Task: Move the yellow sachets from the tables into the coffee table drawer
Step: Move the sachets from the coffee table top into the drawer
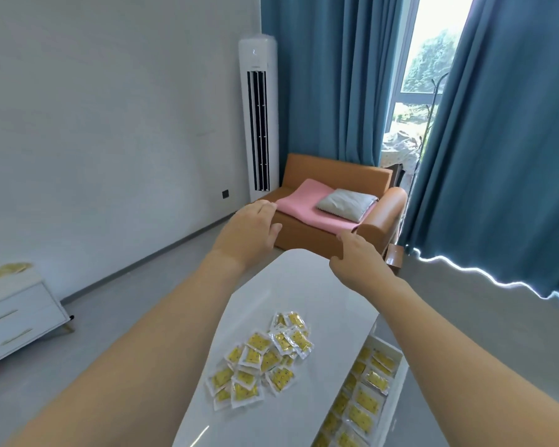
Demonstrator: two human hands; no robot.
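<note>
Hovering past table's far edge [299,253], left hand [250,232], right hand [357,256], grips slack, sachets [262,356] mid-table

Loose heap of yellow sachets [260,359] on the white coffee table [304,285], more flat in its open drawer [397,385]

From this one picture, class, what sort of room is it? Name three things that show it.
Most likely a living room: an orange armchair by blue curtains, a white coffee table, and a standing air conditioner.
</note>
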